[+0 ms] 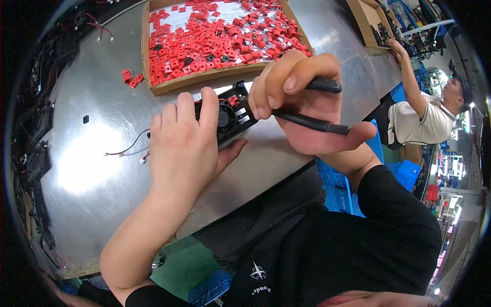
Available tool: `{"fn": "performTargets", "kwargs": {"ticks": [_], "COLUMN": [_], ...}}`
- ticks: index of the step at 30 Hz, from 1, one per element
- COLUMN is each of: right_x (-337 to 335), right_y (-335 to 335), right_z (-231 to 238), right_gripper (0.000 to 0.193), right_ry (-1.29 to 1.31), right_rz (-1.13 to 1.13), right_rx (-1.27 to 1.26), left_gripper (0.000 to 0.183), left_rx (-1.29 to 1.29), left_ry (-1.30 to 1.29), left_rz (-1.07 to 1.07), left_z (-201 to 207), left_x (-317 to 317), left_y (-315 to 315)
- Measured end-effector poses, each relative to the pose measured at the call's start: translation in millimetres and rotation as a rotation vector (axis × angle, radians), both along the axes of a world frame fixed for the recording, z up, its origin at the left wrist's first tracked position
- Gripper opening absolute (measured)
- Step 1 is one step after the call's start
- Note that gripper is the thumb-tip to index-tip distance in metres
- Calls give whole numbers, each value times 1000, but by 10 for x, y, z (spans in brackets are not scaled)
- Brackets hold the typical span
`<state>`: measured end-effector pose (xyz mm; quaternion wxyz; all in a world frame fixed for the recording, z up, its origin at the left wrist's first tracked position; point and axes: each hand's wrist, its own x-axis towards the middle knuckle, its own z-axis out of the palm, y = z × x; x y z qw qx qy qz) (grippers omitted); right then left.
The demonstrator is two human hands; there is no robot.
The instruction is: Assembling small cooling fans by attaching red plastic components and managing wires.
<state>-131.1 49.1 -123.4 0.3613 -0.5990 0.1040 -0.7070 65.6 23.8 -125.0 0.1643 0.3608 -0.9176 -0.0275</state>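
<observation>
Head view: near the worktop's [92, 169] front edge, our left hand [179, 148] clamps down over a small black fan [227, 115], fingers wrapped on top. Our right hand [302, 97] is closed tight around black-handled pliers [312, 120], tip at the fan's corner. We'd say keep the fan flat and squeeze gently. Thin red-and-black wires [128, 150] trail off left. Further back, a cardboard tray [204, 79] of red square pieces [215, 41] crowds the far edge, some spilled [132, 78] beside it.

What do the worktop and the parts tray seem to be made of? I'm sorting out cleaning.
Worktop: seemingly brushed sheet metal, since it shows swirl marks and a bright glare patch. Parts tray: looks like plain brown cardboard, with matte, raw-edged walls.
</observation>
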Motion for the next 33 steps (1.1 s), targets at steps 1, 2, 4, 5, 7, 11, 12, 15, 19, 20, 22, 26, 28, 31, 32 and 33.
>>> {"fn": "performTargets", "kwargs": {"ticks": [1, 2, 4, 5, 7, 11, 12, 15, 19, 20, 22, 26, 28, 31, 32, 33], "right_x": [-4, -24, -58, -82, -91, 12, 39, -66, -15, 64, 205, 342, 367, 406, 437, 428], "right_y": [16, 41, 51, 38, 32, -2, -14, -49, -80, -127, -208, -618, -736, -770, -782, -769], "right_z": [10, 25, 32, 24, 14, -25, -38, -43, 195, 252, 413, 440, 524, 584, 583, 538], "right_gripper": [117, 107, 97, 96, 96, 107, 119, 120, 111, 111, 113, 92, 87, 84, 84, 85], "right_ry": [-1, 59, 120, 173, 225, 116, 34, 144, 49, 46, 294, 309, 367, 485, 536, 524], "right_rz": [3, -9, -21, -18, -14, -23, -13, 98, 24, 27, -196, -251, -194, -84, -14, 60], "right_rx": [1, 30, 58, 12, -34, -39, -58, -93, 288, 286, 559, 622, 788, 929, 1000, 942], "left_gripper": [85, 85, 85, 85, 85, 85, 85, 84, 84, 83, 82, 80, 81, 82, 82, 83], "left_rx": [1, -2, -6, -8, -9, -20, -20, -10, -21, -31, -49, -70, -180, -108, -121, -88], "left_ry": [-1, 0, 3, 10, 16, 12, 1, -1, -24, -47, -65, -118, -43, -92, -92, -72], "left_rz": [3, 2, 1, -5, -10, -2, 6, 15, 71, 93, 107, 174, 138, 134, 141, 103], "left_z": [-1, -6, -14, -18, -26, -43, -50, -42, -32, -49, -82, -93, -142, -86, -81, -87], "left_x": [6, 13, 13, 5, 0, 4, 3, -17, -59, -55, -61, -112, -84, -74, -42, -2], "left_y": [1, 1, -5, -12, -17, -6, 0, 10, 64, 70, 91, 124, 123, 145, 148, 152]}}
